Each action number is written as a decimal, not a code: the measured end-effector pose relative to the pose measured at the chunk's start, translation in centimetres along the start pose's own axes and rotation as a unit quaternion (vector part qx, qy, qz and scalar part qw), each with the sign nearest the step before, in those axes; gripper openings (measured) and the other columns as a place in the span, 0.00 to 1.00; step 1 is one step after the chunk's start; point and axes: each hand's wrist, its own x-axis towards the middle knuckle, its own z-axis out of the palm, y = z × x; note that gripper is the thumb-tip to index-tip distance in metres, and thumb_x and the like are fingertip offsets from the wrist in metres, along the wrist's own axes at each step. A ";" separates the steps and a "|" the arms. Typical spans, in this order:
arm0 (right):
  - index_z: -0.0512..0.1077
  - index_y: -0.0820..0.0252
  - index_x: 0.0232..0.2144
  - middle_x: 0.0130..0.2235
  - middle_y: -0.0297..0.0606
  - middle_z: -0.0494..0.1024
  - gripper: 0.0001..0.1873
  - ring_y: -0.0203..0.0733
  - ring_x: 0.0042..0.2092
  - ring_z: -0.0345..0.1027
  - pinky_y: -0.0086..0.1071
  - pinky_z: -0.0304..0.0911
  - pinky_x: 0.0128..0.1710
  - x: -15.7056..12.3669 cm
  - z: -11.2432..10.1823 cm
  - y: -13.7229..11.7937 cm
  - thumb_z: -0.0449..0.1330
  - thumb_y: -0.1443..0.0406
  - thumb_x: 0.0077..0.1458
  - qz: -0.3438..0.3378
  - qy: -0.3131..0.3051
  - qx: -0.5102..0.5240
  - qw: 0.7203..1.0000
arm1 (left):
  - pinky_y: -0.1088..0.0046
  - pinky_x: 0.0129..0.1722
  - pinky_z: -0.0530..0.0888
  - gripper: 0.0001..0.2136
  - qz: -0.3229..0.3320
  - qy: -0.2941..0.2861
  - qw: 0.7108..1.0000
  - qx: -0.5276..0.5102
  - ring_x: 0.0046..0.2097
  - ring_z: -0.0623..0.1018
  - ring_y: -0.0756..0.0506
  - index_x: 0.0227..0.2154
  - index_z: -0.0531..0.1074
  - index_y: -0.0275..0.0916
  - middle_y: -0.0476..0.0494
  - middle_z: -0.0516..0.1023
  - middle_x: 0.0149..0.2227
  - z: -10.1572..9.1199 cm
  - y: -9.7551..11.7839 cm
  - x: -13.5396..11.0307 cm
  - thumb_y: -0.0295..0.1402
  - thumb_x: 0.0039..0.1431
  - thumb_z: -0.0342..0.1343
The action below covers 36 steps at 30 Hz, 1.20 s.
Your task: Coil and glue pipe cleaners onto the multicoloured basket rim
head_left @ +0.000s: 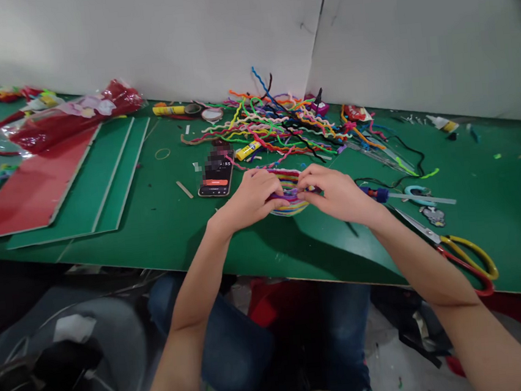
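Note:
A small bowl-shaped basket of coiled multicoloured pipe cleaners [288, 188] rests on the green table [162, 223] in front of me. My left hand [251, 197] grips its left side with fingers curled round the rim. My right hand [336, 193] pinches its right side. Both hands partly hide the basket. Just behind it lies a tangled heap of wavy pipe cleaners [276, 126] in many colours.
A phone [216, 176] lies left of my hands, a yellow glue stick [247, 150] behind it. Scissors with yellow and red handles [459, 250] lie to the right. Red and green boards [56, 178] are stacked at the left. A white wall backs the table.

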 end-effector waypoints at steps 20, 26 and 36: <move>0.74 0.60 0.31 0.33 0.38 0.76 0.10 0.39 0.36 0.63 0.33 0.55 0.40 0.8 -0.2 0.7 0.55 0.62 0.59 -0.071 -0.054 0.102 0.991 | 0.60 0.53 0.65 0.17 -0.010 0.125 0.991 -0.053 0.51 0.72 0.43 0.38 0.70 0.40 0.41 0.75 0.46 -0.7 -0.6 -0.6 0.48 0.56 0.58; 0.72 0.61 0.29 0.32 0.37 0.74 0.12 0.35 0.33 0.65 0.30 0.58 0.36 0.7 0.1 1.9 0.55 0.59 0.58 -0.051 -0.027 0.168 0.984 | 0.54 0.62 0.58 0.10 0.030 0.096 0.994 0.048 0.58 0.69 0.42 0.42 0.71 0.43 0.43 0.73 0.54 -0.6 -0.2 -0.4 0.41 0.61 0.55; 0.73 0.62 0.28 0.30 0.36 0.75 0.13 0.36 0.33 0.65 0.30 0.59 0.36 0.7 0.5 1.1 0.58 0.57 0.54 0.018 -0.011 0.227 0.974 | 0.57 0.57 0.61 0.07 0.025 0.107 0.991 0.076 0.47 0.74 0.45 0.37 0.71 0.41 0.46 0.79 0.43 -0.5 0.4 -0.1 0.35 0.65 0.50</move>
